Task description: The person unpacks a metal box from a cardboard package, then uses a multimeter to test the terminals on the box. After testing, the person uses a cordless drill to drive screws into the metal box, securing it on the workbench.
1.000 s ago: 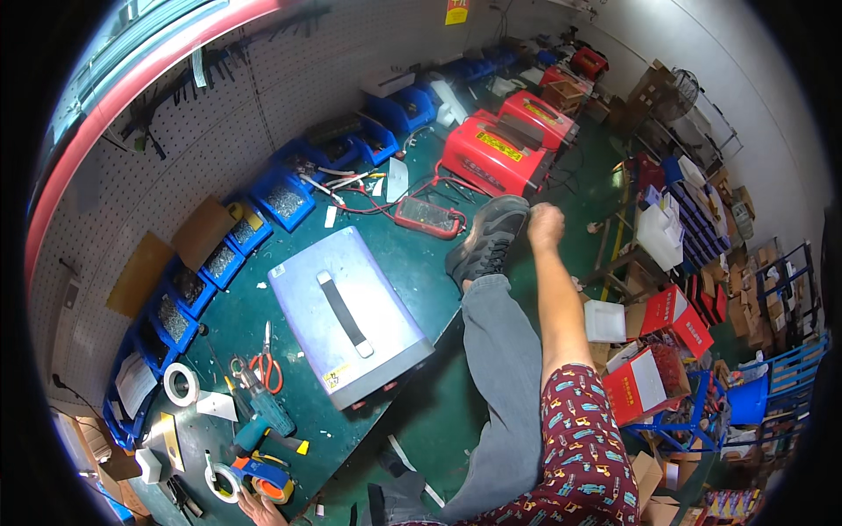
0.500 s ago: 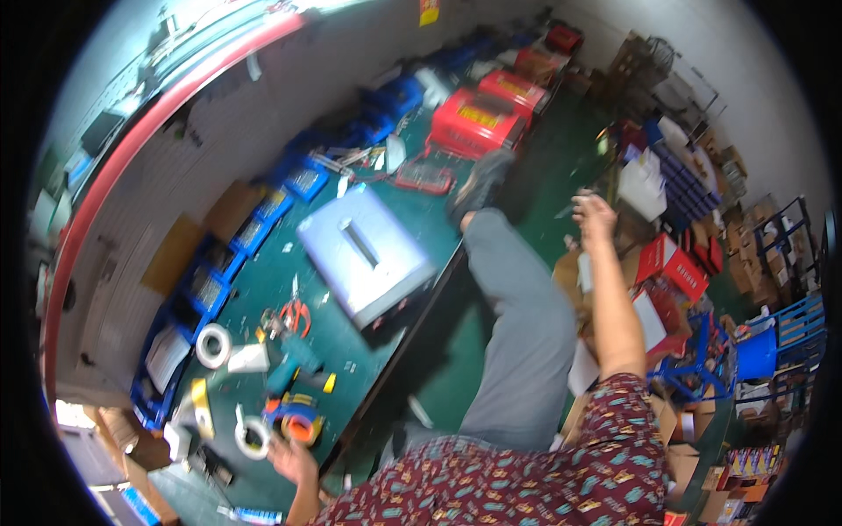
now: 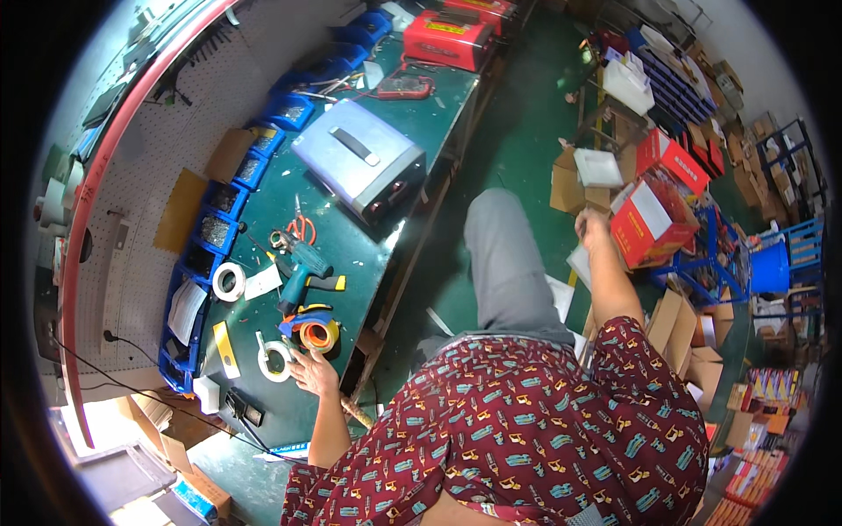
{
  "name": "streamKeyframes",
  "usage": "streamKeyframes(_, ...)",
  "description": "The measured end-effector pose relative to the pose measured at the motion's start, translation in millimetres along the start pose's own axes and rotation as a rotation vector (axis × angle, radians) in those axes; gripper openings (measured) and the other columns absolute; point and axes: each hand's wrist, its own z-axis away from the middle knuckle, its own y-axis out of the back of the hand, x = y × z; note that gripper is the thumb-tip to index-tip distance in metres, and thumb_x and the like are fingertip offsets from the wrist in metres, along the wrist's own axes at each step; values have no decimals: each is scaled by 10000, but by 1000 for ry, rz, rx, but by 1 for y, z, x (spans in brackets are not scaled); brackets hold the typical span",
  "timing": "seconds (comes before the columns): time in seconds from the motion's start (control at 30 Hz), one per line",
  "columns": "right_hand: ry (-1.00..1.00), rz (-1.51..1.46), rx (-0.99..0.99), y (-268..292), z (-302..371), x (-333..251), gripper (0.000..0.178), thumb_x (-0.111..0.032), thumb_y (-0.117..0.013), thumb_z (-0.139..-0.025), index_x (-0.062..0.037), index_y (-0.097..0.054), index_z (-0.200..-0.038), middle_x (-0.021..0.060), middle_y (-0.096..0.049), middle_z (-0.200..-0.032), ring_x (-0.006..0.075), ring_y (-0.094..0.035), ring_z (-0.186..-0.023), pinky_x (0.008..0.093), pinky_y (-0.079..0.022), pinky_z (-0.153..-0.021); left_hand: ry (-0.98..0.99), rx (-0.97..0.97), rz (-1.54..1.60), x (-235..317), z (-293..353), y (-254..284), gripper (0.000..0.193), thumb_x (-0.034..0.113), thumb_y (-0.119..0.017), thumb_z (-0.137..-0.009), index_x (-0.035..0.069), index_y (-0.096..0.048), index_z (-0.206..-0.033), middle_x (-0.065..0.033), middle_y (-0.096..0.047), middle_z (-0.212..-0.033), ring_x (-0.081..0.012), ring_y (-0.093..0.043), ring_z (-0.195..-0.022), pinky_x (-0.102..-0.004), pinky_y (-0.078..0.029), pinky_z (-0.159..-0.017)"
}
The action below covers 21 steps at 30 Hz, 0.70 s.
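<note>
My left hand is over the near end of the green workbench, fingers spread and palm partly turned up. Beside its fingertips lies a white tape roll, and next to that an orange and yellow tape roll with a blue part. My right hand hangs out over the floor side, fingers curled in, near a red printed carton. Whatever those fingers may hold is too small to make out. A teal heat gun and red-handled pliers lie farther along the bench.
A grey-white machine with a black handle stands on the bench. Blue parts bins line the wall side. Red machines sit at the far end. Open cardboard boxes and a blue bucket are on the right.
My raised leg has come down from beside the bench edge. The view has shifted and sharpened. My right hand has drawn back toward the red carton; my left stays beside the tape rolls.
</note>
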Motion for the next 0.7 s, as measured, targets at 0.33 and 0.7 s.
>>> streamKeyframes(0.33, -491, -49, 423, 68, 62, 170, 21, -108, -588, -900, -88, -594, -907, 69, -583, -825, 258, -557, -704, 437, -427, -606, 64, -50, 49, -6, -6, 34, 676, 482, -505, -997, 152, -339, -1563, -222, -242, -1650, -360, -252, -1521, -623, -189, -1185)
streamKeyframes(0.7, -259, 276, -425, -147, 149, 113, 485, -245, -761, -905, -34, -629, -1321, 54, -706, -1106, 145, -678, -936, 285, -543, -782, -772, -135, 431, 189, -25, 36, 577, 293, -729, -912, -48, -564, -1347, -264, -632, -1298, -417, -596, -1216, -444, -451, -1063)
